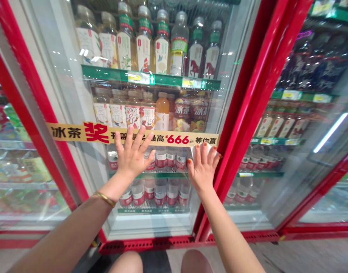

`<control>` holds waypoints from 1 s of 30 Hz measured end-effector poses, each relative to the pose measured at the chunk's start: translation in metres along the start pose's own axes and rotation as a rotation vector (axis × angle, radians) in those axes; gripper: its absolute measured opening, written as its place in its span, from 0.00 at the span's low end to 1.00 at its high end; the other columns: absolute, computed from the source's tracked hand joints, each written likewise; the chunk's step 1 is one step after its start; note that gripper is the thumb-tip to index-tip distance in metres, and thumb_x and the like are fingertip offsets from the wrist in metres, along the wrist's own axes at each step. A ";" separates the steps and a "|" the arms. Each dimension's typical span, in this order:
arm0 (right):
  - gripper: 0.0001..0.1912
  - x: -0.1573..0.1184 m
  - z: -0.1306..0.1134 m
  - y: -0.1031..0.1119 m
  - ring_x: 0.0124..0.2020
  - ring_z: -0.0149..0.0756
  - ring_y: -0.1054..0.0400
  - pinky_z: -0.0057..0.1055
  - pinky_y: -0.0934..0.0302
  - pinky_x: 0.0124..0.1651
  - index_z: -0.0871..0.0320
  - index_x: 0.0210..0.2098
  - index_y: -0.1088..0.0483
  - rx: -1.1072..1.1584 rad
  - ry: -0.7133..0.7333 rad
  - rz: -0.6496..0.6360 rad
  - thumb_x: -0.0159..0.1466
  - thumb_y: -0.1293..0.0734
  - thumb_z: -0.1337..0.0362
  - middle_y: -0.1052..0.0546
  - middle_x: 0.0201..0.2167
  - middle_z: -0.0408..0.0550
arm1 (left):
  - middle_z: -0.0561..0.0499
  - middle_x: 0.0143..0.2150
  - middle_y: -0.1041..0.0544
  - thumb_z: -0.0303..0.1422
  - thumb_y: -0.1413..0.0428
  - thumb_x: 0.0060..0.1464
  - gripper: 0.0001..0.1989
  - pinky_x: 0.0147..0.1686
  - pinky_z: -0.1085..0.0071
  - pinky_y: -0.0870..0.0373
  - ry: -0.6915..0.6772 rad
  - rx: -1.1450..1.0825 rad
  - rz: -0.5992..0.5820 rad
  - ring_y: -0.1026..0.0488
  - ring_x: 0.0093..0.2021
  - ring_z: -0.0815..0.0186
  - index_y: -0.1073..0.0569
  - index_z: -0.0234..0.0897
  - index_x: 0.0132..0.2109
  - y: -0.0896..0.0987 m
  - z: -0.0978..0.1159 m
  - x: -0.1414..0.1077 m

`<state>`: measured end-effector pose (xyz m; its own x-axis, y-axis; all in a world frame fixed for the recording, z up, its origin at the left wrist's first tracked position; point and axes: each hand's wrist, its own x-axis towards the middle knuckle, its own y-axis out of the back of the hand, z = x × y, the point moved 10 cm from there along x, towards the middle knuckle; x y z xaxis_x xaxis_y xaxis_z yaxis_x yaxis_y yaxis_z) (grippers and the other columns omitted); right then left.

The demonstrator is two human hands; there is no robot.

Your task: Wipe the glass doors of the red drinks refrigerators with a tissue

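My left hand (132,151) is spread flat, palm toward the glass door (174,235) of a drinks cooler, its fingers over the printed yellow strip (68,132). A gold bangle (105,199) circles that wrist. Lower down and to the right, my right hand (202,165), with orange nails, lies with fingers stretched against the door near its red frame. Around its fingertips shows a pale white patch (194,151); whether this is a cloth or part of the door I cannot tell. Behind the glass, bottled drinks (144,41) stand upright on several shelves.
Thick red frame posts (247,98) divide this cooler from its neighbours. More bottles (278,123) stand behind the right-hand door, and blurred packages (17,167) behind the left one. Green shelf edges (105,72) carry price labels. My knees (127,261) show at the bottom, above the grey floor (312,254).
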<state>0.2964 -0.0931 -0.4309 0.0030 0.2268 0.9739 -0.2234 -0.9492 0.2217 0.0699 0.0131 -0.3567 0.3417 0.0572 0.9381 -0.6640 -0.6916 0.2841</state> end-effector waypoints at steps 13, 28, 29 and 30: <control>0.38 -0.035 0.013 -0.007 0.86 0.61 0.72 0.73 0.58 0.79 0.54 0.83 0.54 0.021 -0.132 -0.048 0.78 0.40 0.56 0.46 0.83 0.58 | 0.58 0.85 0.53 0.46 0.43 0.69 0.43 0.81 0.34 0.81 0.028 -0.018 -0.046 0.64 0.86 0.49 0.56 0.63 0.82 -0.006 -0.003 -0.001; 0.38 -0.029 -0.025 -0.016 0.85 0.58 0.63 0.69 0.69 0.83 0.47 0.82 0.48 0.057 0.020 -0.058 0.76 0.36 0.55 0.37 0.80 0.51 | 0.58 0.85 0.54 0.47 0.43 0.69 0.44 0.82 0.37 0.80 0.019 0.002 -0.029 0.64 0.86 0.50 0.57 0.62 0.82 -0.003 0.000 -0.001; 0.39 -0.008 -0.027 -0.016 0.86 0.59 0.66 0.70 0.70 0.83 0.49 0.82 0.50 0.046 -0.031 -0.036 0.76 0.37 0.54 0.40 0.81 0.52 | 0.57 0.85 0.53 0.47 0.43 0.69 0.44 0.82 0.37 0.80 0.018 0.008 -0.021 0.64 0.86 0.50 0.57 0.62 0.83 -0.002 0.001 0.000; 0.38 0.008 -0.037 -0.015 0.86 0.58 0.69 0.70 0.72 0.83 0.51 0.83 0.50 0.047 -0.038 -0.025 0.77 0.38 0.53 0.41 0.82 0.52 | 0.57 0.85 0.53 0.46 0.43 0.69 0.44 0.82 0.38 0.79 0.012 0.013 -0.010 0.64 0.86 0.50 0.57 0.61 0.83 -0.001 0.002 0.000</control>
<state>0.2637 -0.0688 -0.4281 0.0451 0.2432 0.9689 -0.1767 -0.9527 0.2474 0.0714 0.0123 -0.3575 0.3398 0.0726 0.9377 -0.6524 -0.7000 0.2906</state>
